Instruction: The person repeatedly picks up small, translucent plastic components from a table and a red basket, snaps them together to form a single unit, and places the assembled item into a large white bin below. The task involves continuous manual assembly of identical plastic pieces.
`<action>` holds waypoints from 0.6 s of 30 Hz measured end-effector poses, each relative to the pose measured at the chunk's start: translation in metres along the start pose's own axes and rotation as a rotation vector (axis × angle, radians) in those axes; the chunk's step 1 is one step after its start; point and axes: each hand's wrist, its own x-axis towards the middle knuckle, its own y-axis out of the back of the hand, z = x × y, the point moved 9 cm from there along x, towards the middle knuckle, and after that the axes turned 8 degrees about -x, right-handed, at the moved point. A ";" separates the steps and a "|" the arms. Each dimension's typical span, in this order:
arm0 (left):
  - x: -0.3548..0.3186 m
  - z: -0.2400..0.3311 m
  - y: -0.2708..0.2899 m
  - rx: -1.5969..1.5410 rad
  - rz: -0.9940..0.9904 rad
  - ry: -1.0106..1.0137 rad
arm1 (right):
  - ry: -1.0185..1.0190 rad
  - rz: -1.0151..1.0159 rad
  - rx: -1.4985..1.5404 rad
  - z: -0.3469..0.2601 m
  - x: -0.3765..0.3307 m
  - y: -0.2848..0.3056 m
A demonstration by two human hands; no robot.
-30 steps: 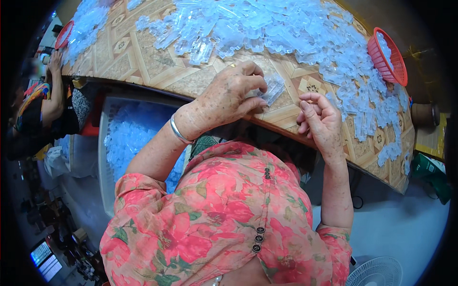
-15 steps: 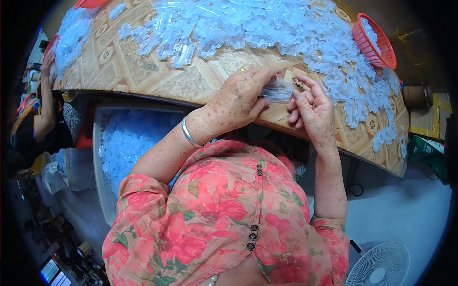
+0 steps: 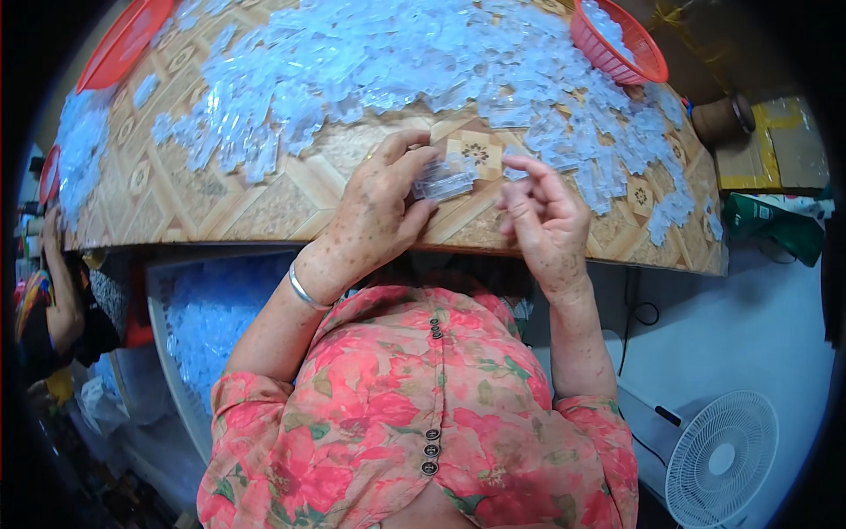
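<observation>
My left hand (image 3: 374,189) rests at the near edge of the table, its thumb and fingers closed around a small stack of clear plastic pieces (image 3: 445,183). The stack lies low over the tabletop, and its left end is hidden by the fingers. To the right, my right hand (image 3: 551,225) is raised with the index finger stretched forward and the other fingers loosely bent. Thumb and index are apart, and I see nothing between them. Beyond both hands spreads a wide heap of similar clear, bluish plastic pieces (image 3: 388,66).
Red plastic baskets stand at the far right (image 3: 648,62) and far left (image 3: 119,48) of the patterned table (image 3: 308,189). Under the table is a white crate (image 3: 172,353) of plastic pieces. Another person's arm (image 3: 57,282) shows at left. A white fan (image 3: 723,458) stands lower right.
The view has shifted, so the table sits further left and lower. My right hand has drawn away from the stack, and its thumb and index have parted. My left hand keeps its hold.
</observation>
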 end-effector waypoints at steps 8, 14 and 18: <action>0.014 0.006 -0.006 -0.078 0.021 -0.028 | 0.057 0.447 -0.506 0.021 0.036 0.118; 0.029 0.001 -0.023 -0.510 -0.036 0.186 | 0.080 0.413 -0.888 0.022 0.084 0.144; 0.030 -0.007 -0.046 -0.931 -0.053 0.376 | 0.294 0.478 -1.246 0.034 0.115 0.159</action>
